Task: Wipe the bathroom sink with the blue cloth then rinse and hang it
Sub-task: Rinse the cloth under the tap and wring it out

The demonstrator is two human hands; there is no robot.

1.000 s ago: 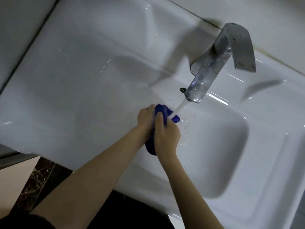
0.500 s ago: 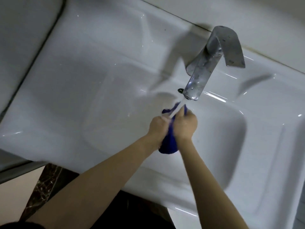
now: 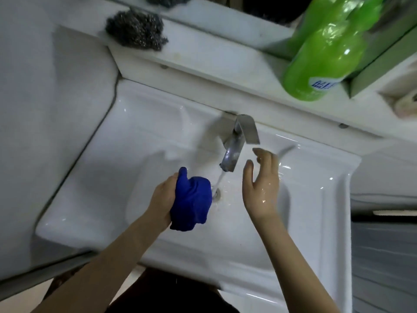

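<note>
Two bare forearms reach up from the bottom edge over one white sink [image 3: 90, 199]. The left grip [image 3: 163, 197] is curled round one blue cloth [image 3: 191, 202], which is bunched into a wad. Its fingers are hidden behind the wad, and the back of the hand faces left. The cloth bulges out to the right of this grip and hangs over the basin, with a small lobe sticking up above the thumb side.

The right grip [image 3: 261, 184] is wide and holds nothing. Its fingers are spread and slightly bent, pointing away from the person, and its skin is wet and shiny. It is raised over the right half of the basin, apart from the cloth.

Between the two grips one stream of water [image 3: 220, 179] falls from one metal faucet [image 3: 237, 145] towards one drain [image 3: 216, 195]. The stream passes just beside the right edge of the cloth; whether it touches the cloth cannot be told. The faucet's spout is just left of the right grip's fingers, and its flat lever is just above the fingertips, not touching them.

Beyond both grips runs one pale ledge [image 3: 203, 55]. Above the left grip one steel-wool scourer [image 3: 137, 30] sits on it. Above the right grip stands one green bottle [image 3: 322, 53].
</note>
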